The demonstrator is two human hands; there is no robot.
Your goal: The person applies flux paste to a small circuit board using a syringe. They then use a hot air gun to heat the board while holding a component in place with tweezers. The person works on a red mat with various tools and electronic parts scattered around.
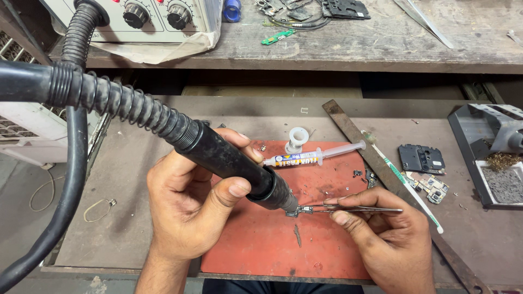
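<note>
Centrally, labelled white syringe (316, 157) lies atop red mat (272, 245), near left hand (190, 201).

Hot-air wand (229, 160): fat black handle, ribbed black hose off back end running up-left, metal nozzle pointing down-right, tip right at small part. Held slanted over red mat.

Tweezers (354, 209): thin metal, lying near flat, pointing left, tips pinched on small part.

Small part (294, 212): tiny metal bit, sits on red mat near middle, right under nozzle tip. Too small to make out detail, honestly.
</note>
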